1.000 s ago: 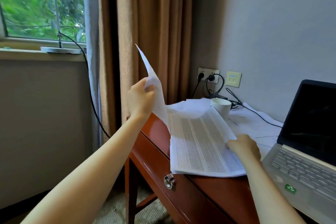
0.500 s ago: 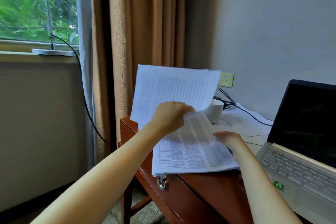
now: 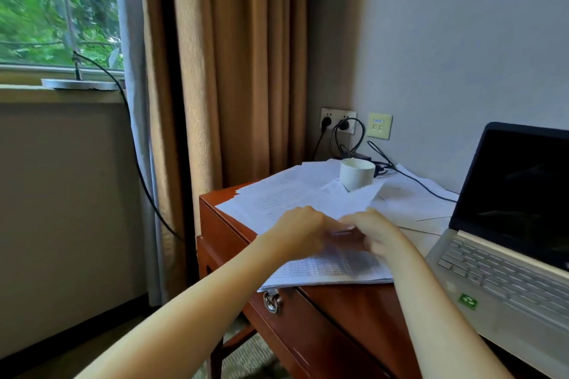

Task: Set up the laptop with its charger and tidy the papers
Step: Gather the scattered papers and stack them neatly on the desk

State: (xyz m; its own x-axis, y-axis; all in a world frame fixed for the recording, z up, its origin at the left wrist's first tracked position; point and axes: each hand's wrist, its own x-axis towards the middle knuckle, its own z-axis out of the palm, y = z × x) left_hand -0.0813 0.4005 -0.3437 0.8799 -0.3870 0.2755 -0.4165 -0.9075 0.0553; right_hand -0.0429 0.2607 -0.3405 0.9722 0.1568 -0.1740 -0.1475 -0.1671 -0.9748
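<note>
Currently, the left hand [image 3: 303,229] and the right hand [image 3: 377,229] sit knuckles up, almost touching, on the papers [image 3: 326,269] spread over the desk [image 3: 338,311] in front of the cup [image 3: 357,174]. Blur hides whether the fingers grip a sheet. The open laptop [image 3: 492,274] stands right of the cup. The charger [image 3: 361,157] lies just behind the cup.

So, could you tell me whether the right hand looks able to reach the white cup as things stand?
Probably yes: the white cup stands just beyond the right hand, with only loose papers between them, one sheet's edge raised at its front. The laptop sits off to the side.
</note>
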